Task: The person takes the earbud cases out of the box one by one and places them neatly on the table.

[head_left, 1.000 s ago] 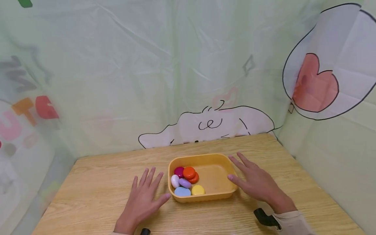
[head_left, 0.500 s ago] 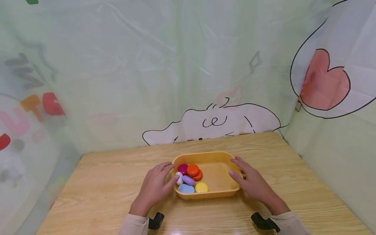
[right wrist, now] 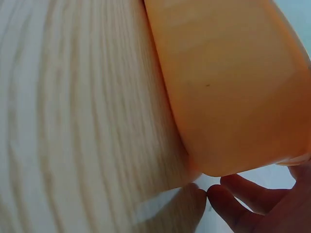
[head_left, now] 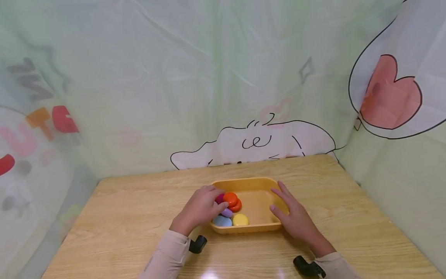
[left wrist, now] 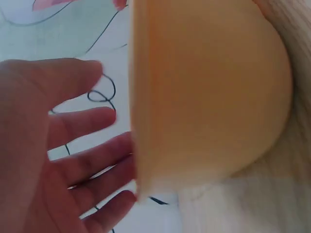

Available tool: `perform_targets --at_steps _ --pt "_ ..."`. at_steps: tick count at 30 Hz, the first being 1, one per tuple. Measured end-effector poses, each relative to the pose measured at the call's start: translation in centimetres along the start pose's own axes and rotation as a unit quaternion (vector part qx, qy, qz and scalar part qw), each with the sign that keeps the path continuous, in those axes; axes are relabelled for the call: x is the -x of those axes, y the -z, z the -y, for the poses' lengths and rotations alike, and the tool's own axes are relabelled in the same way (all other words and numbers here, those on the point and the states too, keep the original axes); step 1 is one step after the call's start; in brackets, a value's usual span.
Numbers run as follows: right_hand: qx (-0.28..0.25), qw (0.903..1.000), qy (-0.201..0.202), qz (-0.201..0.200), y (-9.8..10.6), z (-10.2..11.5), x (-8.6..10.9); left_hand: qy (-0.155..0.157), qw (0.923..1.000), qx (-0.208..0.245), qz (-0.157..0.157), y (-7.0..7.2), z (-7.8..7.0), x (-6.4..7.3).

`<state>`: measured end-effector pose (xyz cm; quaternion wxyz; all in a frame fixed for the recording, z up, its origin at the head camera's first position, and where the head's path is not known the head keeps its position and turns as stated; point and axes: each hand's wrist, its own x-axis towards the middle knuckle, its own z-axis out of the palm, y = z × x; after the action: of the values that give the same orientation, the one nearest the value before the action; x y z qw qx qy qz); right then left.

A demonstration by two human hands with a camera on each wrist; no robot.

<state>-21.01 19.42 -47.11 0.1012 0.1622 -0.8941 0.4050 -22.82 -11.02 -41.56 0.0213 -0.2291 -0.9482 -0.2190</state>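
Note:
A yellow-orange tray (head_left: 258,228) stands on the table with smooth, rounded, pebble-like pieces grouped at its left end. Among them are two orange-red pieces (head_left: 230,199), a yellow one (head_left: 240,220), a light blue one (head_left: 222,221) and a purple one (head_left: 227,212). A magenta piece (head_left: 219,198) is partly covered by my left hand (head_left: 199,209), which reaches over the tray's left rim. In the left wrist view its thumb and fingers are apart and nothing shows between them. My right hand (head_left: 297,219) is at the tray's right end with fingers spread; contact is unclear.
The wooden table (head_left: 132,224) extends around the tray. Behind it hangs a pale printed curtain (head_left: 146,97), which also closes off both sides. Black wrist mounts (head_left: 198,244) sit near both sleeves.
My left hand has moved right and forward from beside the tray to above the pieces, covering the white one. My right hand stays at the right end. The view has shifted slightly.

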Motion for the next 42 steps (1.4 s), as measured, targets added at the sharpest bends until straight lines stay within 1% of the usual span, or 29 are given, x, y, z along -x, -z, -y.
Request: perform_targets --at_steps 3,6,8,11,13,15,17,21,28,32,34,36,38,40,42 --pt "-0.005 0.9999 0.009 -0.006 0.0 0.0 0.0 -0.010 0.9992 -0.030 0.025 0.3 -0.4 -0.8" --pt "-0.008 0.9999 0.010 -0.012 -0.1 0.0 -0.1 -0.007 0.9976 -0.042 0.055 0.8 -0.7 -1.5" --pt "-0.008 0.9998 0.009 -0.016 -0.2 -0.1 -0.1 0.007 0.9962 -0.036 0.078 1.3 -0.9 -2.0" --pt "-0.008 0.9996 0.011 -0.024 -0.4 -0.3 0.0 0.034 0.9927 -0.013 0.115 2.0 -1.3 -2.8" --pt "-0.007 0.9996 0.011 -0.025 -0.5 -0.4 0.1 0.050 0.9893 -0.001 0.137 2.3 -1.7 -3.2" --pt "-0.002 0.9996 0.012 -0.024 -0.5 -0.5 0.2 0.060 0.9864 -0.003 0.153 2.3 -2.0 -3.7" --pt "0.005 0.9997 0.012 -0.019 -0.6 -0.6 0.3 0.067 0.9844 -0.018 0.162 2.1 -2.2 -4.1" --pt "0.020 0.9995 0.017 -0.017 -0.7 -0.7 0.2 0.074 0.9824 -0.040 0.167 1.6 -2.3 -4.7" --pt "0.015 0.9995 0.019 -0.018 -0.3 -0.5 0.3 0.088 0.9781 -0.028 0.186 1.1 -2.6 -5.4" --pt "-0.001 0.9996 0.024 -0.014 -0.1 -0.4 0.2 0.087 0.9776 -0.042 0.187 1.3 -2.9 -5.7" --pt "-0.010 0.9997 0.020 -0.009 -0.1 -0.4 0.2 0.081 0.9768 -0.068 0.186 1.2 -3.1 -5.9" --pt "-0.019 0.9997 0.015 -0.003 -0.2 -0.5 0.2 0.068 0.9737 -0.110 0.187 1.1 -3.3 -6.0" --pt "-0.026 0.9996 0.007 0.003 -0.3 -0.7 0.1 0.053 0.9675 -0.160 0.189 0.8 -3.7 -6.1" --pt "-0.027 0.9996 0.001 0.007 -0.3 -0.8 0.2 0.033 0.9591 -0.210 0.187 0.5 -4.0 -6.1" --pt "-0.029 0.9995 0.001 0.008 -0.4 -0.8 0.2 0.016 0.9521 -0.247 0.180 0.4 -4.3 -6.1"
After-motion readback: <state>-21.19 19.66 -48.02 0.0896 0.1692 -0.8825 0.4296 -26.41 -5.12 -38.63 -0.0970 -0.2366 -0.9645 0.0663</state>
